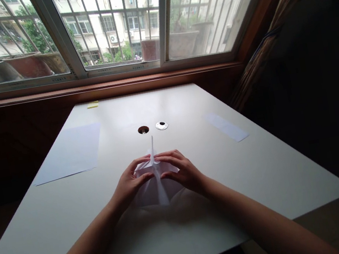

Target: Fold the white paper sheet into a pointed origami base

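Note:
A folded sheet of white paper (149,196) is between my hands near the middle of the white table, with a narrow pointed strip standing up at its far end. My left hand (136,174) grips its left side, fingers behind and thumb in front. On the other side my right hand (178,169) holds the paper in the same way, its fingertips close to the central crease. Both thumbs rest on the near faces beside the fold. The fingers partly cover the paper's sides.
A flat white sheet (69,151) lies on the table (138,246) at the left, and a paper strip (227,127) at the right. Beyond my hands are a round cable hole (143,130) and its loose cover (162,125). A yellow-edged slip (92,104) sits near the far edge.

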`<state>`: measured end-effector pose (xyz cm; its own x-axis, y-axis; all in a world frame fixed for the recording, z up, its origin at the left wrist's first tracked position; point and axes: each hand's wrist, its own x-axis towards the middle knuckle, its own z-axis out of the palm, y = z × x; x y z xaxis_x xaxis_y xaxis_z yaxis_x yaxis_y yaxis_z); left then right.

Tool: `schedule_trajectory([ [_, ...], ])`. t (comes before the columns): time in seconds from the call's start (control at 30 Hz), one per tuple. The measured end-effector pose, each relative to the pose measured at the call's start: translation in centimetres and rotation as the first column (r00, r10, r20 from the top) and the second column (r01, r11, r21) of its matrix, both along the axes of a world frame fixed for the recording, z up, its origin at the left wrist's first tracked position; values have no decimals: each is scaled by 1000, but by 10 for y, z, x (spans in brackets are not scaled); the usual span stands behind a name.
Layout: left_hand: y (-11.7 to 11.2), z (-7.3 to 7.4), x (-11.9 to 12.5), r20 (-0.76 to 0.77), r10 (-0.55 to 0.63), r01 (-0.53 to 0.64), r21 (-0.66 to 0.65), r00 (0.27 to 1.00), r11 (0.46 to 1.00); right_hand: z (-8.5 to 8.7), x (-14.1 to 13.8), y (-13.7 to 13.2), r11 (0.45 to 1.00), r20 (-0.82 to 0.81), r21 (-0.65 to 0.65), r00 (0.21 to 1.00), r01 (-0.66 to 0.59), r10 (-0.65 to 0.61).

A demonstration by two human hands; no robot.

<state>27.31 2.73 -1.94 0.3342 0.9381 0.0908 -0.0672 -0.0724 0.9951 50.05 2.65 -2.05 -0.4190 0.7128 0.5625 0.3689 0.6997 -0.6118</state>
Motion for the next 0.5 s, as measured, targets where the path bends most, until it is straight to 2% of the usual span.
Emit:
schedule_trajectory([
  [0.27,-6,8,6,16,-23,23,-62,1000,998,4,-6,0,1000,-57,-28,998,-3,1],
  [0.5,-6,1,7,39,-35,37,-61,999,997,3,-4,0,998,-56,-57,998,-8,4],
])
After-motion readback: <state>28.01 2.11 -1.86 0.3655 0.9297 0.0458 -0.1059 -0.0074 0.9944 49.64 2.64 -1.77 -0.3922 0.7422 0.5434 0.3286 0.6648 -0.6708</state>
